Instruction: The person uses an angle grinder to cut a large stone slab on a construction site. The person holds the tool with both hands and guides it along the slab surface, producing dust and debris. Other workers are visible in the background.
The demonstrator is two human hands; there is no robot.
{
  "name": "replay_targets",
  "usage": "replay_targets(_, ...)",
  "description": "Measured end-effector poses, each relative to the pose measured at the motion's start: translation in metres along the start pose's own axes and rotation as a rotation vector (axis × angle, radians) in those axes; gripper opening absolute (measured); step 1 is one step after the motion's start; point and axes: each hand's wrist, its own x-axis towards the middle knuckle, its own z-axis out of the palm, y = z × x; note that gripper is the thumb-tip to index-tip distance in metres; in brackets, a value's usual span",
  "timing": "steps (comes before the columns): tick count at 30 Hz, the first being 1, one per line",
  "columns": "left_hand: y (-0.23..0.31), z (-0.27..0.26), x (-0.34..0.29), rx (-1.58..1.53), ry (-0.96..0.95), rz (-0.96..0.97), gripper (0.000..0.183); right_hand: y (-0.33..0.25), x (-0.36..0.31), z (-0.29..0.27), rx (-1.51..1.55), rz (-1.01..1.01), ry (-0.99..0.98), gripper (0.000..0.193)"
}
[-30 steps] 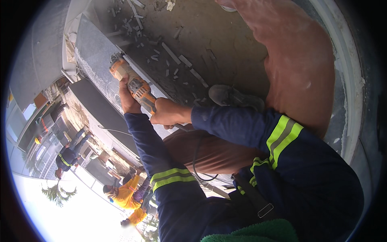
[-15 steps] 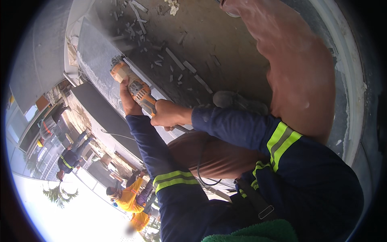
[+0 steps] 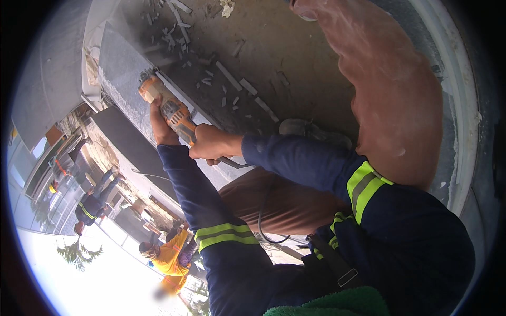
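Observation:
Both my hands are closed around an orange and grey angle grinder (image 3: 171,111). My left hand (image 3: 159,125) grips it near its head, fingers partly hidden behind the body. My right hand (image 3: 213,143) wraps the rear end, where a dark cord (image 3: 234,164) comes out. The grinder's head lies against or just above the edge of a grey, dusty slab (image 3: 124,58). Its disc is hidden from me, so contact cannot be made out. Pale dust hangs around the slab's far end.
Broken pale strips (image 3: 229,76) and small chips litter the brown floor (image 3: 295,52) beyond the slab. My shoe (image 3: 311,130) rests there. A dark panel (image 3: 132,139) stands on the left. Farther off are a person in yellow (image 3: 171,258) and a person in dark clothing (image 3: 89,208).
The grinder and both my hands have shifted slightly left and a little up along the slab. The person in yellow has also moved a little.

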Motion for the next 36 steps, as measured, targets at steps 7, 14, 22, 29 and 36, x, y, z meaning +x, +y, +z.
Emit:
replay_targets(7, 0.011, 0.005, -0.002, -0.025, -0.028, -0.032, 0.040, -0.003, 0.012, -0.001, 0.000, 0.012, 0.011, 0.024)
replay_targets(14, 0.014, 0.000, 0.000, -0.058, -0.049, -0.074, 0.038, -0.004, 0.017, 0.001, 0.008, 0.036, -0.004, 0.023)
replay_targets(22, 0.009, 0.017, -0.017, 0.033, 0.025, 0.035, 0.046, -0.009, -0.010, -0.001, -0.053, 0.045, -0.007, 0.025)
replay_targets(29, 0.003, 0.027, -0.040, 0.031, 0.021, 0.060, 0.045, -0.010, -0.033, 0.000, -0.046, 0.050, -0.013, 0.024)
replay_targets(36, 0.000, 0.026, -0.034, 0.005, 0.004, 0.085, 0.046, 0.002, -0.022, 0.001, 0.007, 0.017, -0.014, 0.023)
